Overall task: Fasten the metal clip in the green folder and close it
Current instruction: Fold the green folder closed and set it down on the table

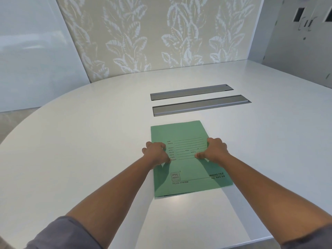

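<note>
The green folder (188, 169) lies shut and flat on the white table, its printed front cover facing up with form lines and "SPRING FILE" lettering. My left hand (156, 152) grips the folder's left edge, thumb on the cover and fingers curled at the side. At the right edge, my right hand (213, 151) holds the folder the same way, thumb pressing on the cover. The metal clip is hidden inside the folder.
The white table (89, 141) has a curved left edge and a near edge at the lower right. Two grey metal cable-slot covers (199, 105) are set into the tabletop just beyond the folder. A leaf-patterned wall panel (152, 36) stands behind the table.
</note>
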Motion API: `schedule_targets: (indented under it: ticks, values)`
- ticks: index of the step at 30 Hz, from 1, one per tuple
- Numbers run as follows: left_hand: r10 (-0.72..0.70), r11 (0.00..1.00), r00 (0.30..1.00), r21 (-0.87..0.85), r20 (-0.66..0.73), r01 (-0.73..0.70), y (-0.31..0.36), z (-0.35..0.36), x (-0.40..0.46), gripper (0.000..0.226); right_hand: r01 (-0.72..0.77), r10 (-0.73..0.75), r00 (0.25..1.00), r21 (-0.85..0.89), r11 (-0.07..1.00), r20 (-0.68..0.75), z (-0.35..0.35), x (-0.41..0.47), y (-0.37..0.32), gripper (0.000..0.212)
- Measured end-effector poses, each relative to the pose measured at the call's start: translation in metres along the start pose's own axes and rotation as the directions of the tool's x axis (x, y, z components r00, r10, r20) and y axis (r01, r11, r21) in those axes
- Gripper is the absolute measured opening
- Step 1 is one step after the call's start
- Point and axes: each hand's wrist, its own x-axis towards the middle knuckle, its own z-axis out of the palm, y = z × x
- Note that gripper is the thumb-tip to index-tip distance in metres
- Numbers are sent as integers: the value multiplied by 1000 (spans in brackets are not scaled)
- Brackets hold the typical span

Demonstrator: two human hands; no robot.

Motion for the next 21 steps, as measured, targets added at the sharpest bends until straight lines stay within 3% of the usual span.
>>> schedule_targets:
  ticks: [3, 5, 7, 8, 10, 15, 18, 21]
  values:
    - [-86, 956, 996, -286, -39, 71, -2, 0, 0, 75, -26, 25, 1000, -95, 995, -15, 0, -4, -4, 66]
    - [-150, 822, 987, -562, -51, 96, -5, -5, 3, 43, -27, 27, 1000, -80, 996, -4, -1, -3, -3, 67]
    - [-229, 641, 973, -747, 37, 179, -7, -14, 6, 27, -25, 25, 1000, -67, 997, 8, -1, -3, -4, 68]
    - [-237, 576, 967, -788, 94, 218, -7, -16, 5, 25, -23, 23, 1000, -58, 998, 11, -1, -3, -4, 68]
    - [-189, 552, 970, -799, 155, 236, -9, -18, 4, 23, -14, 15, 1000, -38, 999, 6, -1, -5, -4, 65]
    - [-64, 463, 983, -868, 170, 180, -13, -20, 3, 33, 27, -28, 1000, 158, 987, 2, -1, -2, -1, 81]
    - [-74, 400, 988, -903, 136, 154, -18, -30, 8, 33, 106, -107, 994, 442, 891, -23, -2, 0, 1, 57]
    - [-98, 381, 991, -916, 95, 126, -22, -43, 13, 31, 139, -131, 990, 575, 806, -56, -2, 3, -6, 38]
